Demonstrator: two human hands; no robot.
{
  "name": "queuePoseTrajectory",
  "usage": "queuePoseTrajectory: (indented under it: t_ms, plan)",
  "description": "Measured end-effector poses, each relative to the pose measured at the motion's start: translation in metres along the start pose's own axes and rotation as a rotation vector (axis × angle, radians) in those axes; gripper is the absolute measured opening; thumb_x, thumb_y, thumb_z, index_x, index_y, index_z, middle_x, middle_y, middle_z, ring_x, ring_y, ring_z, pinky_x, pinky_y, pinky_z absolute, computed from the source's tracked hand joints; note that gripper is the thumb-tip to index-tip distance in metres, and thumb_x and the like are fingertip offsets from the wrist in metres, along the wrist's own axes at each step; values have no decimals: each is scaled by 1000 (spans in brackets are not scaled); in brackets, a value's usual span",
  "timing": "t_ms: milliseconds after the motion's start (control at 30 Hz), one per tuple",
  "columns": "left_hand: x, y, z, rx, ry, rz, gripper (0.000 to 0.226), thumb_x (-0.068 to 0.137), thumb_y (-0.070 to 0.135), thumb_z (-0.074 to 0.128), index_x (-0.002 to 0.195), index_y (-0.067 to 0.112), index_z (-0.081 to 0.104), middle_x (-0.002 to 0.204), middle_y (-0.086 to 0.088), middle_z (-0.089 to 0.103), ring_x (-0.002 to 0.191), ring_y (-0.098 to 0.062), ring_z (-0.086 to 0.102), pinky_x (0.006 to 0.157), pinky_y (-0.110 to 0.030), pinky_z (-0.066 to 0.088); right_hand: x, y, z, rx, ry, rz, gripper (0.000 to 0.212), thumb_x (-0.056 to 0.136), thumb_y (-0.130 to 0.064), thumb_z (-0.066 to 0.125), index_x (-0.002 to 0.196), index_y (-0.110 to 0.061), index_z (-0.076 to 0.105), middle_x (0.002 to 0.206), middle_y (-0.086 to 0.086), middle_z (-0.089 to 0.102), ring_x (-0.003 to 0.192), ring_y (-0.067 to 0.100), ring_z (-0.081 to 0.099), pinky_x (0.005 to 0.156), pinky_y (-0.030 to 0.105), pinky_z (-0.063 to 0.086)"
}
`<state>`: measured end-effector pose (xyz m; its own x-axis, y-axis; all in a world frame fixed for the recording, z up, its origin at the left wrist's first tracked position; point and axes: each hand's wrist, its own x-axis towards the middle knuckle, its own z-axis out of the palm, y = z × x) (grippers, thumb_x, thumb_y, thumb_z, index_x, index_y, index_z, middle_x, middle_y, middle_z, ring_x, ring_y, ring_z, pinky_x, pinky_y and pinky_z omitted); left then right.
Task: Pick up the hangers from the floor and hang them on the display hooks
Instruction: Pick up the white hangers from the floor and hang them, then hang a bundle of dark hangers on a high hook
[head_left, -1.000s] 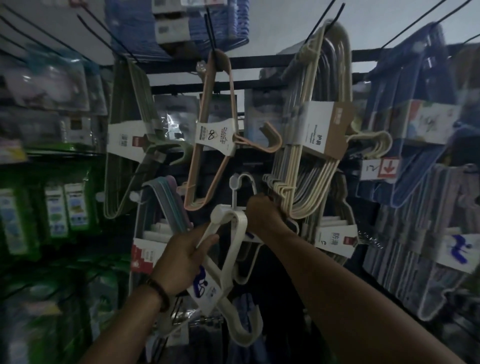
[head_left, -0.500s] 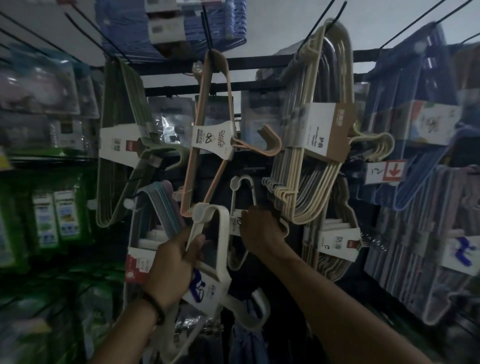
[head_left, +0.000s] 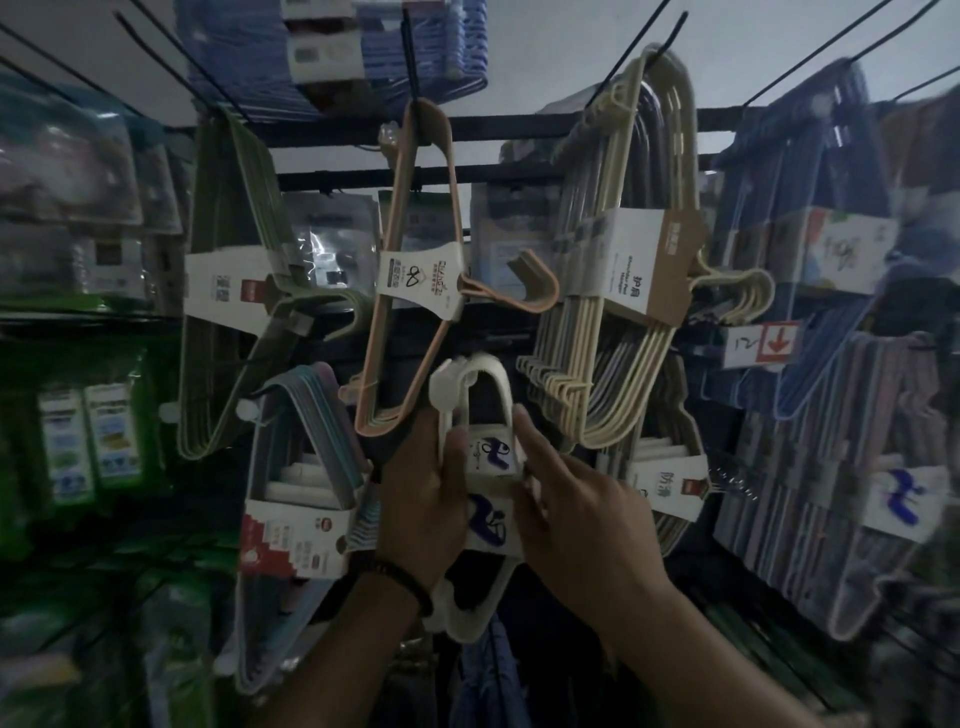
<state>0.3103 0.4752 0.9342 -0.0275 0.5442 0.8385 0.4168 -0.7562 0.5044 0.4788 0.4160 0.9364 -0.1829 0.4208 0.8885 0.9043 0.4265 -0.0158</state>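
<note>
Hangers, a white pack (head_left: 485, 415) bound by a paper label with a blue mark, sat upright in the middle of the head view, right up against the display rack. My left hand (head_left: 421, 499) held the pack from its left side, the fingers (head_left: 456, 457) curled firmly round the pack's left edge and thumb pressed over the label. A dark bead bracelet (head_left: 402, 579) circled that wrist. My right hand (head_left: 576, 514) lay against the pack's right edge with the fingers loose and spread, the index finger (head_left: 530, 431) stretched up along the hanger's side (touching it, not gripping anything). The pack's top loop reached up between a pink hanger pack (head_left: 415, 280) on its black display hook (head_left: 410, 57) and a cream hanger bundle (head_left: 628, 291) to the right. I could not tell whether the white pack was actually on a hook. Grey-blue hangers (head_left: 301, 467) hung low to the left, green ones (head_left: 228, 291) above them, and blue packs (head_left: 810, 291) filled the right side. Everything was dim and partly blurred.
</note>
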Motion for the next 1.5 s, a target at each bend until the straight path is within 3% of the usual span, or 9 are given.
queuePoseTrajectory:
  t_ms: [233, 333, 500, 733, 867, 1000, 1167, 1367, 1500]
  plan:
    - [24, -3, 11, 126, -79, -3, 42, 107, 45, 55, 147, 30, 54, 125, 19, 67, 110, 14, 61, 94, -12, 48, 15, 16, 22, -31, -161, 194, 82, 99, -24, 59, 167, -20, 14, 75, 2, 66, 53, 26, 58, 46, 33, 48]
    - [25, -8, 5, 166, -150, -67, 49, 105, 60, 48, 147, 36, 51, 110, 13, 72, 96, 1, 67, 88, -37, 58, 34, 17, 36, -32, -294, 255, 86, 99, -22, 59, 167, -18, 7, 100, 12, 72, 79, 33, 68, 62, 38, 55]
    - [2, -26, -5, 316, -193, -189, 68, 99, 63, 54, 159, 41, 29, 155, 11, 51, 131, -15, 60, 101, -46, 57, 49, 15, 63, -40, -387, 351, 84, 103, -22, 59, 167, -12, 4, 119, 20, 67, 100, 37, 68, 71, 38, 52]
    - [-21, -36, -20, 465, -300, -242, 64, 98, 46, 66, 155, 29, 42, 148, 1, 51, 134, -22, 52, 109, -44, 50, 74, 23, 107, -319, -349, 346, 77, 108, -18, 45, 166, -10, -4, 128, 18, 68, 94, 29, 75, 58, 34, 41]
    - [-34, -30, -23, 517, -344, -214, 34, 99, 45, 64, 130, 32, 65, 136, 8, 57, 123, -15, 56, 103, -36, 52, 74, 31, 123, -368, -348, 370, 87, 92, -25, 72, 164, -10, 26, 98, 13, 76, 60, 23, 70, 46, 27, 37]
    - [-57, -26, -38, 535, -336, -267, 16, 97, 40, 63, 110, 33, 71, 117, 9, 66, 103, -13, 65, 88, -39, 58, 52, 28, 134, -208, -263, 310, 79, 102, -23, 55, 167, -11, 11, 148, 20, 52, 110, 40, 66, 67, 38, 53]
    - [-115, -28, -66, 625, -257, -314, 13, 96, 37, 61, 106, 37, 69, 108, 15, 64, 97, -6, 63, 83, -33, 57, -12, -14, 128, 119, -178, 176, 46, 93, -27, 61, 138, -15, 57, 138, 17, 52, 127, 42, 51, 90, 48, 56]
    - [-269, -25, -120, 677, -364, -850, 17, 93, 41, 52, 78, 45, 58, 74, 7, 63, 68, -18, 62, 61, -41, 55, -121, -112, 134, 531, -667, -112, 16, 98, -38, 56, 101, -26, 65, 88, 0, 67, 76, 24, 64, 57, 34, 47]
    - [-412, 2, -166, 801, -429, -1260, 26, 105, 48, 47, 114, 32, 64, 113, 1, 70, 101, -27, 67, 75, -36, 50, -217, -187, 154, 684, -1161, -351, 31, 101, -47, 49, 92, -20, 62, 82, 3, 67, 74, 23, 65, 63, 41, 55]
